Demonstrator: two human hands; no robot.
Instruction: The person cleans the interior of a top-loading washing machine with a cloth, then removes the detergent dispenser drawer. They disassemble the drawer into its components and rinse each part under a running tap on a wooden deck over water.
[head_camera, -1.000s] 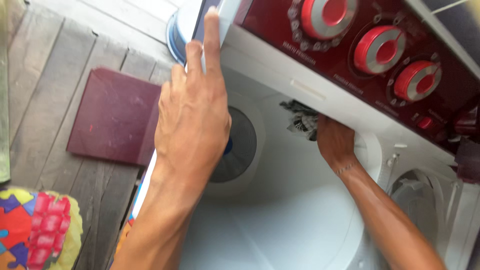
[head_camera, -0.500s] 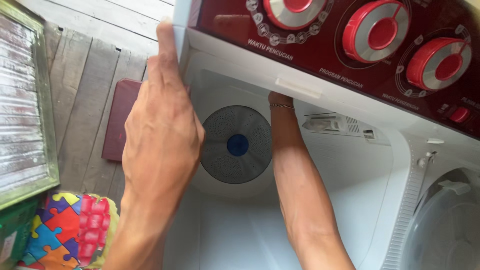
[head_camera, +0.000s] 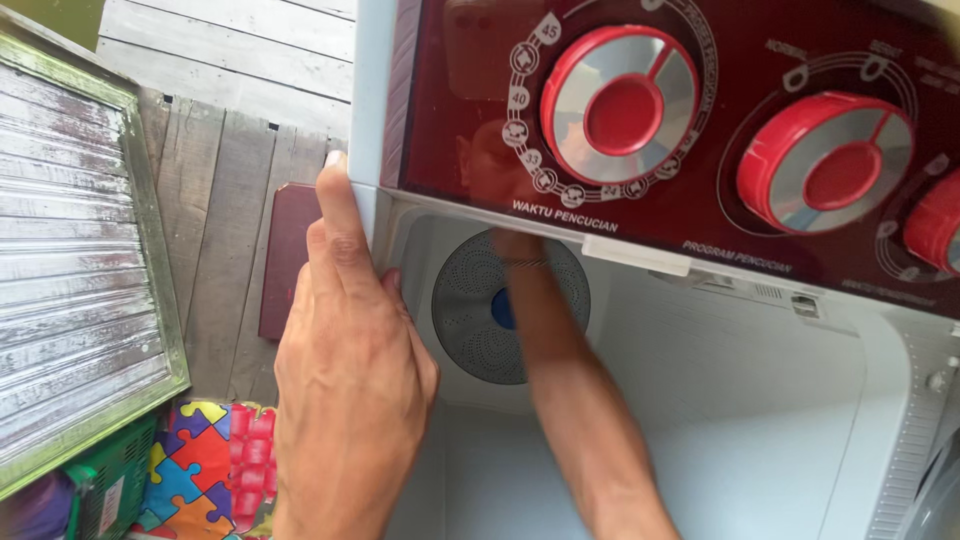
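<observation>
The grey wooden plank floor (head_camera: 215, 200) carries a dark red square mat (head_camera: 285, 260) beside the white washing machine (head_camera: 720, 420); a colourful puzzle-pattern mat (head_camera: 205, 465) lies near the dark red mat.

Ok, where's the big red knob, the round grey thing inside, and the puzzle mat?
Knob (head_camera: 622, 108): head view, on its red centre.
Grey disc (head_camera: 470, 310): head view, on its dotted left part.
Puzzle mat (head_camera: 200, 465): head view, on its coloured pieces.

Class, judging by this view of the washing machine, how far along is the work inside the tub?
Done: nothing shows finished. In hand: the left hand grips the washer's corner, and the right arm reaches deep into the tub, its hand hidden under the red panel. Left: unclear.
</observation>
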